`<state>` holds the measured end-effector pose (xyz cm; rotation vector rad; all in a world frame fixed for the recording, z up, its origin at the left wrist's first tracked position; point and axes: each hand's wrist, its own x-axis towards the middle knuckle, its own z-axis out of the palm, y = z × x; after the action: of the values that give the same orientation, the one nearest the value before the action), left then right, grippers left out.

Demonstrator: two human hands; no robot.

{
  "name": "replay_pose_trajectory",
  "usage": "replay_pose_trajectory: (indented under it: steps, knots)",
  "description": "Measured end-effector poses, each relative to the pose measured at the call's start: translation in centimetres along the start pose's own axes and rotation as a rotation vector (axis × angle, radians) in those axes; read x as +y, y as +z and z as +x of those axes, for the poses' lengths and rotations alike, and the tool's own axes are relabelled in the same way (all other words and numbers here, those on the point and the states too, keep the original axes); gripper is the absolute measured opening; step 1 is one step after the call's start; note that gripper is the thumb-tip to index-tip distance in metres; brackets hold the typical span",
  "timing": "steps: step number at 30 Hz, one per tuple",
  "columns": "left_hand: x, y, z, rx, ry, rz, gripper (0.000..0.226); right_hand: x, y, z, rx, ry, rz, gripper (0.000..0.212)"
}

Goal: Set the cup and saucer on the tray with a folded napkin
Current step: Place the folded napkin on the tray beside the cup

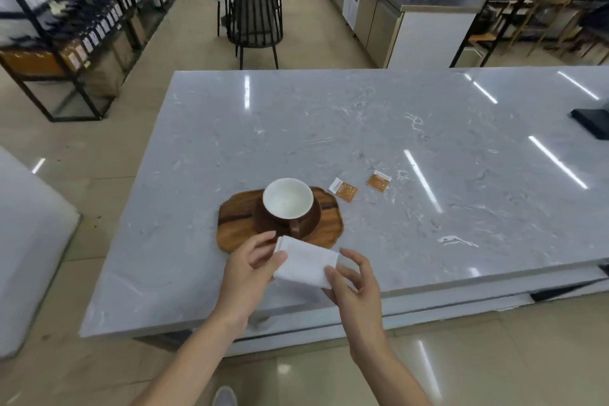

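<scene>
Pinching one folded napkin (304,262), both hands' fingers (278,257) hover near one cup (287,198), one tray (235,217).

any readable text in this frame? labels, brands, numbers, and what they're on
None readable.
Two orange sachets on the counter: print too small to read.
Tags on the dark bottles on the left shelf: blurred.
Napkin, cup, tray: no text visible.

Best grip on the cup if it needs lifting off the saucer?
Take the cup by its handle, coming from the near side: the handle points toward the person, over the saucer. The wide, open rim suits a pinch less. Both hands are now busy with the napkin.
</scene>
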<state>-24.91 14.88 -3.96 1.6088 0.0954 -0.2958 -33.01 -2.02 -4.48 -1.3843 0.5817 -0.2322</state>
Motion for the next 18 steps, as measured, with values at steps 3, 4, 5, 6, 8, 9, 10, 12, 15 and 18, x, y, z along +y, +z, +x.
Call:
replay_pose_trajectory:
  steps: [3,4,5,6,8,9,10,12,15,18]
  knots:
    - [-0.5,-3.6,2.7,-0.004,0.094,0.144,0.036,1.1,4.3,-0.1,0.022,-0.101,-0.116,0.023]
    - [-0.7,-4.8,3.7,-0.002,0.123,0.191,0.033,1.6,5.6,-0.1,0.025,-0.137,-0.17,0.018]
    - [-0.9,-5.8,4.7,-0.007,0.149,0.236,0.029,2.0,6.9,0.0,0.033,-0.169,-0.222,0.014]
    - [-1.1,-6.7,5.8,-0.017,0.173,0.277,0.026,2.4,8.1,0.0,0.045,-0.199,-0.275,0.014]
    - [-1.4,-8.4,7.8,-0.037,0.201,0.338,0.019,3.0,10.4,0.1,0.057,-0.237,-0.371,0.014]
    - [-1.5,-9.1,8.7,-0.044,0.204,0.356,0.016,3.4,11.4,0.2,0.058,-0.238,-0.41,0.014]
    - [-1.5,-9.8,9.6,-0.051,0.208,0.374,0.016,3.7,12.5,0.2,0.063,-0.229,-0.444,0.015]
    - [-1.4,-11.0,11.2,-0.073,0.22,0.417,0.015,4.4,14.3,0.3,0.083,-0.213,-0.49,0.023]
    - [-1.2,-12.1,13.3,-0.112,0.247,0.464,0.013,5.3,16.6,0.5,0.08,-0.211,-0.573,0.036]
    - [-0.9,-12.4,15.1,-0.161,0.277,0.519,0.016,6.0,18.3,0.8,0.095,-0.265,-0.652,0.036]
